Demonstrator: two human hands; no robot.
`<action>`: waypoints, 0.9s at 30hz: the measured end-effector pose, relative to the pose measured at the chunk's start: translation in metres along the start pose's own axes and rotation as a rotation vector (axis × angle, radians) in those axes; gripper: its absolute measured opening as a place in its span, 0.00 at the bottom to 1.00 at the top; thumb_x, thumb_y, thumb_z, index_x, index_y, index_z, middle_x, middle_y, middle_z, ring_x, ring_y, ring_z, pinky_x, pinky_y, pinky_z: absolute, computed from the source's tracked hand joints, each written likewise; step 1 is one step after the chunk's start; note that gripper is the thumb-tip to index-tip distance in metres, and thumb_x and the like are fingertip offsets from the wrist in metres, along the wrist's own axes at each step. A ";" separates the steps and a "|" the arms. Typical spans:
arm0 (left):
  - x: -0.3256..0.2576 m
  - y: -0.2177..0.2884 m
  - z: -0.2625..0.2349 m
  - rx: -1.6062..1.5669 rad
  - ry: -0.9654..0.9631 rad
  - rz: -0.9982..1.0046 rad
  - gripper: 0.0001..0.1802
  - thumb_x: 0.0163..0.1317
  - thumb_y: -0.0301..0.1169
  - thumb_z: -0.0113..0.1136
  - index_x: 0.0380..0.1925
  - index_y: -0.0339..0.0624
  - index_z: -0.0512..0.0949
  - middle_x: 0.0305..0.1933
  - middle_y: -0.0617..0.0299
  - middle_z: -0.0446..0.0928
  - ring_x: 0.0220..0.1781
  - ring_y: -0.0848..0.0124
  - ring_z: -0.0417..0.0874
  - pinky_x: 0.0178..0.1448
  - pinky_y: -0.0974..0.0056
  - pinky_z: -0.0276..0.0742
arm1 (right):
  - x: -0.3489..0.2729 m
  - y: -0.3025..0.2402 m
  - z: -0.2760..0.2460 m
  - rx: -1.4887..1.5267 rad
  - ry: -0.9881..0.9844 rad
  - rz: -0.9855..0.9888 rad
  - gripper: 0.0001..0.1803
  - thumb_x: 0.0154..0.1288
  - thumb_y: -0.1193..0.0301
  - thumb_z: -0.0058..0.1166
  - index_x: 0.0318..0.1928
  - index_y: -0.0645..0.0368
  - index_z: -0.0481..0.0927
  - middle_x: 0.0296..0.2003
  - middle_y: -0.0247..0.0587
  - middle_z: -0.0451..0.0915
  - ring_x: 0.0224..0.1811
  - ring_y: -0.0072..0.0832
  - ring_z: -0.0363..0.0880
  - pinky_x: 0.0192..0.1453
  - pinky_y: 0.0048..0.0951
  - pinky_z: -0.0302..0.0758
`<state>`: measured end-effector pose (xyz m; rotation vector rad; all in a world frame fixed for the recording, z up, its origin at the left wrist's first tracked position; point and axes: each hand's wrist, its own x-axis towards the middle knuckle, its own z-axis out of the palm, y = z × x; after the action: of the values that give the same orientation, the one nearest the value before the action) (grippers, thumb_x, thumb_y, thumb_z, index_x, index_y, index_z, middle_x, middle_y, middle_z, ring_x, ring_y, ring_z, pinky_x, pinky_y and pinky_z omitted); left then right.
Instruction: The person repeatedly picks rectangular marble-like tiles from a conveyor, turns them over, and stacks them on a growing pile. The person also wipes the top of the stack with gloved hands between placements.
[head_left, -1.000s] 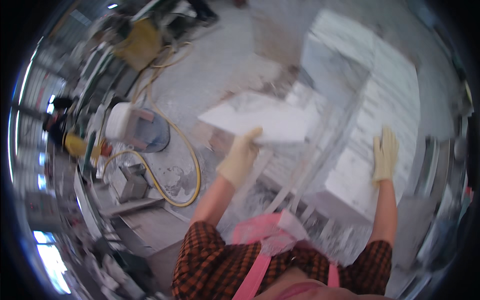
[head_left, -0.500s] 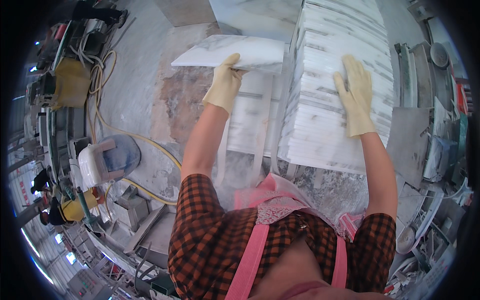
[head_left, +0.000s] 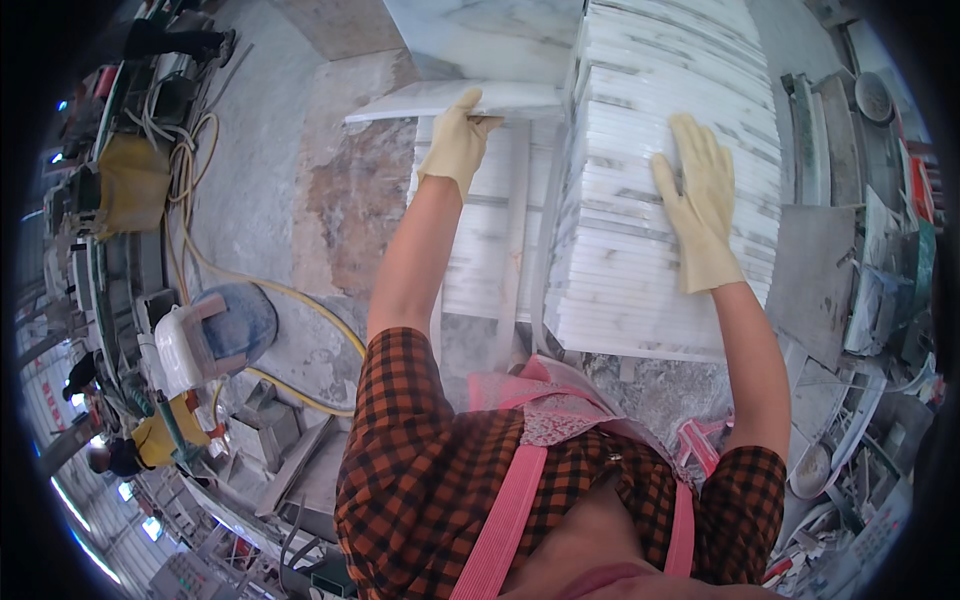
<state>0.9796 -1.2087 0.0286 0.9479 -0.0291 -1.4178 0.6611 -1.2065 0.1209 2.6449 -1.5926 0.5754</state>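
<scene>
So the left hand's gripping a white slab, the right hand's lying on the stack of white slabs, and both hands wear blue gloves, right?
Not quite: the gloves are pale yellow, not blue, as the head view shows. The left hand does grip a white slab, and the right hand lies on the stack of white slabs.

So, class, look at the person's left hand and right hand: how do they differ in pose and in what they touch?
The left hand grips the edge of a slab, while the right hand lies on a stack. The left hand is curled, its fingers mostly hidden; the right hand is open, its thumb apart from its fingers. Both wear cream gloves.
</scene>
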 end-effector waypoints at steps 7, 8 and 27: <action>0.009 0.035 0.045 0.456 -0.194 0.155 0.37 0.73 0.51 0.47 0.61 0.21 0.69 0.60 0.37 0.75 0.60 0.55 0.81 0.66 0.60 0.72 | 0.000 -0.002 -0.002 0.015 -0.003 -0.005 0.29 0.70 0.59 0.52 0.67 0.61 0.71 0.67 0.50 0.71 0.71 0.48 0.63 0.76 0.47 0.53; 0.016 0.041 0.052 0.495 -0.210 0.144 0.38 0.72 0.52 0.47 0.62 0.22 0.69 0.60 0.37 0.75 0.60 0.55 0.81 0.67 0.59 0.72 | 0.000 -0.001 -0.002 0.007 -0.015 0.000 0.30 0.70 0.59 0.52 0.67 0.61 0.71 0.68 0.50 0.70 0.72 0.48 0.62 0.76 0.48 0.52; 0.244 0.063 -0.159 0.901 0.067 0.543 0.22 0.55 0.23 0.56 0.53 0.35 0.76 0.43 0.59 0.80 0.40 0.66 0.79 0.44 0.64 0.74 | 0.011 -0.013 -0.015 0.003 -0.233 0.080 0.32 0.70 0.67 0.51 0.72 0.62 0.64 0.71 0.53 0.65 0.76 0.50 0.57 0.80 0.49 0.46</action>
<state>1.1697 -1.3354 -0.1626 1.5644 -0.8693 -0.8323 0.6723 -1.2071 0.1407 2.7479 -1.7616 0.2787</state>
